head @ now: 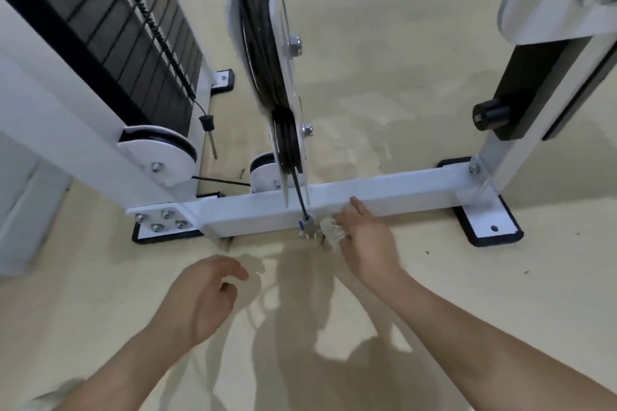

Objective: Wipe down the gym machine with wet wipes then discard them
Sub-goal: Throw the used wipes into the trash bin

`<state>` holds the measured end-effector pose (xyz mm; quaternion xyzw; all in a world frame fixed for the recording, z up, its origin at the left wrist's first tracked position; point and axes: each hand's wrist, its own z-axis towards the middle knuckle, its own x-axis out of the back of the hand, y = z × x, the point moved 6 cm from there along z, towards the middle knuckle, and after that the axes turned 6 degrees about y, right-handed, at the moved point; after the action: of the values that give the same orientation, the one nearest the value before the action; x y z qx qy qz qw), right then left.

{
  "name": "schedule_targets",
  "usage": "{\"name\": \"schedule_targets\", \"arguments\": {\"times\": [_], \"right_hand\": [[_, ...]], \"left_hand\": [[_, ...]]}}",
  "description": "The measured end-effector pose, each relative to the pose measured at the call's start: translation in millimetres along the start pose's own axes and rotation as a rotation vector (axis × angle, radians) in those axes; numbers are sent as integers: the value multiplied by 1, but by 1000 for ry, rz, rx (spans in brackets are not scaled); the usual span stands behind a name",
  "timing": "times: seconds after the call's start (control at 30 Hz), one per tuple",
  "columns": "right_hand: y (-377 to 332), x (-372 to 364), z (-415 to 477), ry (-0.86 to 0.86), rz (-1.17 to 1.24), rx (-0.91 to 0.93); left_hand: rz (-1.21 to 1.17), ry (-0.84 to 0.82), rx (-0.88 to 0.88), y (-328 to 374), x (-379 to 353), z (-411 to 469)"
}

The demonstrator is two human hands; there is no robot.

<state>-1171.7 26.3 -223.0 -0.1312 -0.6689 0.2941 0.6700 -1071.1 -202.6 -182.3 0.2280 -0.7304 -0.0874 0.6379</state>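
Note:
The white gym machine has a low horizontal base bar (400, 188) running across the floor, with a black cable pulley (267, 77) rising above its middle. My right hand (364, 237) holds a crumpled white wet wipe (330, 230) against the front face of that bar, beside the metal cable fitting (307, 227); its index finger stretches up onto the bar. My left hand (203, 294) hovers lower left above the floor, its fingers loosely curled and holding nothing.
A black weight stack (140, 43) in a white frame stands at the left with a small pulley (160, 153) at its foot. A white upright post (534, 103) rises at the right from a black-edged foot plate (487, 220). Beige floor lies all round.

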Motion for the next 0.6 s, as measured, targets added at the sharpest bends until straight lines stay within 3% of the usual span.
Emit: {"name": "schedule_targets", "arguments": {"times": [0.17, 0.23, 0.3, 0.4, 0.47, 0.6], "right_hand": [[-42, 10, -15, -347, 391, -179], [-78, 10, -23, -471, 533, -145], [-116, 13, -30, -520, 600, -99], [-173, 5, -38, -585, 565, -1], [-208, -6, -43, -649, 592, 30], [-263, -36, -53, -814, 463, 115]], "left_hand": [[-443, -35, 213, 5, 25, -10], [-649, 20, 264, 9, 42, -16], [-844, -40, 284, 10, 52, -26], [-932, -115, 223, 6, 66, -46], [-944, 3, 249, -16, 79, -58], [-1162, 351, 490, -81, 102, -95]]}}
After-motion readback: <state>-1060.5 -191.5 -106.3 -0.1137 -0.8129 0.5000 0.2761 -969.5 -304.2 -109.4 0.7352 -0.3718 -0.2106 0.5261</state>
